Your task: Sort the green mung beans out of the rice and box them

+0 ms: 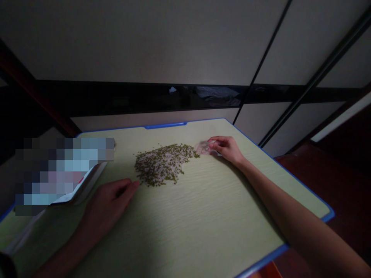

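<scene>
A low pile of green beans mixed with pale grains [162, 164] is spread over the light table. My left hand [111, 199] rests at the pile's near left edge. Its fingers are curled in and the fingertips meet beside a few beans; whether anything is between them is hidden. Beyond the pile's right end, my right hand [226, 148] pinches a small clear plastic piece [204, 147], perhaps a bag or a cup. That piece lies low over the table, close to the outermost beans, and what it contains is too blurred to tell.
The light table [203, 224] has a blue rim and a blue handle [165, 125] at its far edge. A tilted device with a lit, pixelated screen [72, 170] stands at the left. Pale cabinet doors [150, 46] rise behind the table. Reddish floor [313, 170] shows at right.
</scene>
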Demonstrator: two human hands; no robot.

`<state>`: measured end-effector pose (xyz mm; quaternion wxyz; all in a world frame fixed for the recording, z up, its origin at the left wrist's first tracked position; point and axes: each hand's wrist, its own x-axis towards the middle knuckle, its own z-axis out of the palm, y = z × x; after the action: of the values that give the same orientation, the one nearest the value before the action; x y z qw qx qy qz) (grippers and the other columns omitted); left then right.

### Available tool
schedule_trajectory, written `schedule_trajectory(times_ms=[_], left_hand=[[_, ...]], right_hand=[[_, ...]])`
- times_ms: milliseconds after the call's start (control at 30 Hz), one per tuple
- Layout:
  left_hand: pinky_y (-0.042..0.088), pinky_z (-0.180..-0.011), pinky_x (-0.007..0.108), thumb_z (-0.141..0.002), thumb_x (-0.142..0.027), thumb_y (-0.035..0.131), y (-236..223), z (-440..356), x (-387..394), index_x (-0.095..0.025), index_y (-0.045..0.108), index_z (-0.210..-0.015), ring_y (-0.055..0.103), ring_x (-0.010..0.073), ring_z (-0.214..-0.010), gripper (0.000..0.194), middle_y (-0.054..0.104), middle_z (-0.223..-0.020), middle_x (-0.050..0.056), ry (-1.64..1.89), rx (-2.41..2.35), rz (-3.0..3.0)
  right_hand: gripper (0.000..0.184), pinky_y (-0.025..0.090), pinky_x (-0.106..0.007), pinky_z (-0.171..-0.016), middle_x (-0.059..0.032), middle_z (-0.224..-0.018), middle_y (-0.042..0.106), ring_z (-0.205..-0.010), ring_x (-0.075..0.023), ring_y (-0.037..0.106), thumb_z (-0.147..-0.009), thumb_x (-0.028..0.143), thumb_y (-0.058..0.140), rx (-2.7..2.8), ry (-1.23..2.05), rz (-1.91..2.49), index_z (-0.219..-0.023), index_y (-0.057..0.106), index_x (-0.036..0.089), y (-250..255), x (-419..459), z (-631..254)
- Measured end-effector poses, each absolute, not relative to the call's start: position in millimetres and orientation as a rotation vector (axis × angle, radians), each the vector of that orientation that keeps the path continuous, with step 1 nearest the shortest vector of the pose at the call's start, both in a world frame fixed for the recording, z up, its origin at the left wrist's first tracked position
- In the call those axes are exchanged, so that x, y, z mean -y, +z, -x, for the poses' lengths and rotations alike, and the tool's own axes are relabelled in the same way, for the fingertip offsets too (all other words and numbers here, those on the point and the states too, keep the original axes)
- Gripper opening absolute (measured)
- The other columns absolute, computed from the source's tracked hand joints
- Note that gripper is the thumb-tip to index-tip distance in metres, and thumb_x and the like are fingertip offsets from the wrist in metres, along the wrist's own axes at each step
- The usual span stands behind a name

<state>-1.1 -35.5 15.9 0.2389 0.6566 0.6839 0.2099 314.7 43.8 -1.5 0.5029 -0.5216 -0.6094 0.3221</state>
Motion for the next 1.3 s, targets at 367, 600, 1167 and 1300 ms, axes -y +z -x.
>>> schedule_trajectory(times_ms=[367,600,1167,1300], left_hand=[[0.028,-0.049,0.025,-0.070,-0.053,0.036,13,2,35,-0.022,0.034,-0.045,0.038,0.0122,-0.045,0.040,0.033,-0.042,-0.007,0.595,-1.866,-1.806],[0.027,-0.049,0.025,-0.070,-0.053,0.036,15,2,36,-0.022,0.034,-0.045,0.038,0.0126,-0.045,0.040,0.034,-0.042,-0.007,0.575,-1.875,-1.810],[0.027,-0.049,0.025,-0.071,-0.051,0.036,15,1,36,-0.022,0.033,-0.046,0.038,0.0122,-0.046,0.039,0.033,-0.043,-0.007,0.597,-1.862,-1.824],[0.027,-0.049,0.025,-0.071,-0.052,0.036,15,1,37,-0.022,0.034,-0.045,0.038,0.0120,-0.045,0.040,0.033,-0.043,-0.007,0.600,-1.855,-1.810]], right_hand=[[0.021,0.033,-0.021,-0.041,0.0007,-0.050,0.061,-0.041,-0.0083,0.046,-0.059,0.027,0.066,1.495,0.852,1.271,-0.073,0.066,0.012,6,-38,-311],[0.022,0.037,-0.022,-0.044,0.0009,-0.049,0.061,-0.043,-0.0101,0.051,-0.057,0.027,0.067,1.462,0.883,1.242,-0.073,0.065,0.012,2,-39,-308],[0.022,0.025,-0.017,-0.035,0.0022,-0.048,0.059,-0.036,-0.0042,0.038,-0.059,0.030,0.068,1.662,1.066,1.220,-0.067,0.055,0.014,8,-20,-284],[0.022,0.026,-0.017,-0.037,0.0040,-0.046,0.055,-0.037,-0.0047,0.039,-0.060,0.029,0.068,1.688,1.097,1.203,-0.067,0.053,0.015,9,-17,-279]])
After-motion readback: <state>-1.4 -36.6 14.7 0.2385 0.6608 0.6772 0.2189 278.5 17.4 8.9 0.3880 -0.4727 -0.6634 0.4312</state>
